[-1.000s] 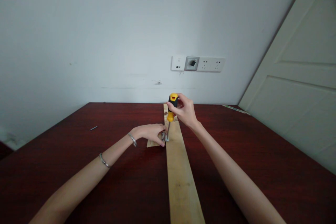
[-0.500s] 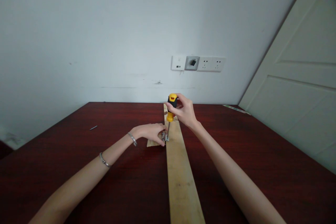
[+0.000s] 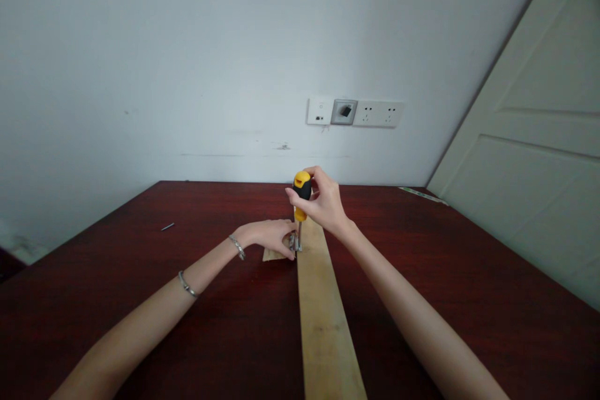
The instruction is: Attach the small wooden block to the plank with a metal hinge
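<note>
My right hand [image 3: 323, 200] grips a yellow-and-black screwdriver [image 3: 302, 182], its shaft pointing down. The tip meets a small silvery metal fitting [image 3: 299, 247] that looks like a hinge, on the left edge of a long wooden plank [image 3: 323, 312]. My left hand [image 3: 272, 237] is closed around that fitting from the left, thumb and fingers pressing at it, hiding most of its shape. Under this hand a short piece of wood [image 3: 272, 255] sticks out beside the plank. Any screw under the tip is too small to make out.
The dark red tabletop [image 3: 210, 331] meets a white wall [image 3: 210, 62]. A thin metal rod or screw [image 3: 167, 226] lies on the left. Wall sockets [image 3: 377, 114] sit above the back edge. At the right are a narrow printed strip [image 3: 422, 194] and a white panelled door [image 3: 539, 156].
The screwdriver handle has tipped slightly left and toward me, and its shaft is now nearer upright. My right hand has shifted left with it and changed its finger grip. My left hand stays put.
</note>
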Motion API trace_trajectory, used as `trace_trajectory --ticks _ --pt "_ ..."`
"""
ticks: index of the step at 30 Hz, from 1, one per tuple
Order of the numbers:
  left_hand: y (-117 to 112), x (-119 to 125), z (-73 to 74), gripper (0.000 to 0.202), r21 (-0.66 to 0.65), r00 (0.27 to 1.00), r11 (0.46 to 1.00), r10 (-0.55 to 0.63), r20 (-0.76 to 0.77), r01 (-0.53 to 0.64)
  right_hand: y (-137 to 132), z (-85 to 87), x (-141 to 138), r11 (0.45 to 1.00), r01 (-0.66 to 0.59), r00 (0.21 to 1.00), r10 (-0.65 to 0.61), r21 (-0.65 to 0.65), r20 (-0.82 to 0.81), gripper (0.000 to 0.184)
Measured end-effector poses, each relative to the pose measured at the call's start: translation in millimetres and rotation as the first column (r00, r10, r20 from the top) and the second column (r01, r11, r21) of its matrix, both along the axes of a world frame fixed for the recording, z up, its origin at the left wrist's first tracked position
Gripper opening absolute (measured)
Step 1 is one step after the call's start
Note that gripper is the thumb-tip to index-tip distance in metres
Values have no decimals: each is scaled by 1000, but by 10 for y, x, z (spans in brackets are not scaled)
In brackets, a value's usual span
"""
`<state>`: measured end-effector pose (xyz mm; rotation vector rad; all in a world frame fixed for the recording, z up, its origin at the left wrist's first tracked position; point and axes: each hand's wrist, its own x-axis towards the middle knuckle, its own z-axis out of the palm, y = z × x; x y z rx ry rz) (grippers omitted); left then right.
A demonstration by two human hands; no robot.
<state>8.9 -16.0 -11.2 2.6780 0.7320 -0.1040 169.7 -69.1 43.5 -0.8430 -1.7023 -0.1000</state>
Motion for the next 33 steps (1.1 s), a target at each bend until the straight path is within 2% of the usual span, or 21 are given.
trace_trajectory --ticks 12,20,33 --pt "4 -8 6 54 -2 1000 1000 13 -21 -13 -72 45 -51 999 41 999 -41 -7 28 24" --pt "-7 -20 13 54 -1 1000 1000 2 -13 -2 -41 26 -30 995 84 996 -85 49 2 22" --pt "16 -30 -20 56 13 1000 1000 -6 -17 6 -55 55 -36 999 49 998 -49 22 -27 19"
